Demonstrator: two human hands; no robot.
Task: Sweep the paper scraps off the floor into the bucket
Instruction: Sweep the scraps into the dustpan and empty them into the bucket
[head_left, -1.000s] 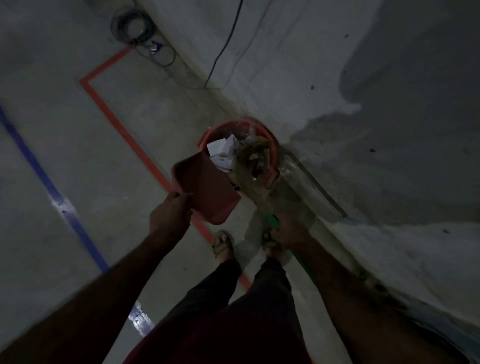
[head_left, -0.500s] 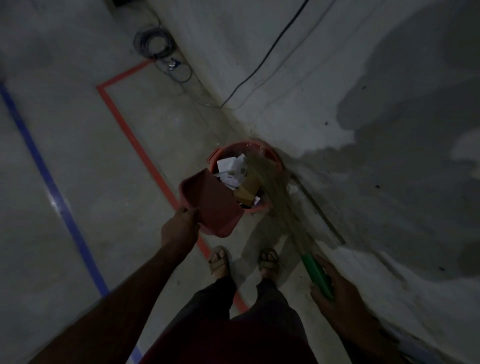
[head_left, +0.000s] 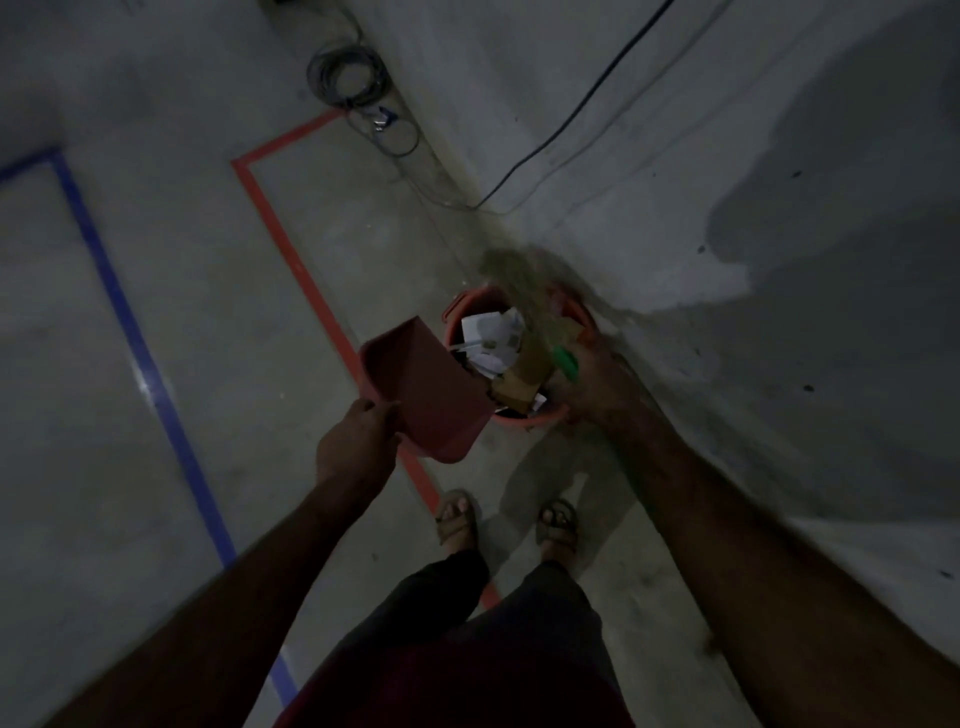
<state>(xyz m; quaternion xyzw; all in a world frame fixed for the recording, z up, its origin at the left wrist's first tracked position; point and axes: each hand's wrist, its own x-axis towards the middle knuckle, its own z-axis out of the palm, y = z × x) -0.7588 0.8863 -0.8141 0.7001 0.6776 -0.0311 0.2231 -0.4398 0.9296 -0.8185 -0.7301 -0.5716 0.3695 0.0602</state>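
Concrete floor (head_left: 171, 312), dim light. Red bucket (head_left: 524, 418) stands against the wall base, just ahead of my feet. Red dustpan (head_left: 423, 387) tilted at the bucket's near-left rim; my left hand (head_left: 356, 441) grips its lower end. My right hand (head_left: 597, 382) is wrapped round the green-handled broom (head_left: 566, 364), bristles blurred over the bucket. Paper scraps (head_left: 491, 338) lie inside.

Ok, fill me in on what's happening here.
A person is emptying sweepings into a red bucket that stands by the wall. The left hand grips a red dustpan, tipped toward the bucket's rim. The right hand holds a broom by its green handle, bristles blurred above the bucket. White paper scraps and brown cardboard already fill the bucket. No scraps show on the floor nearby.
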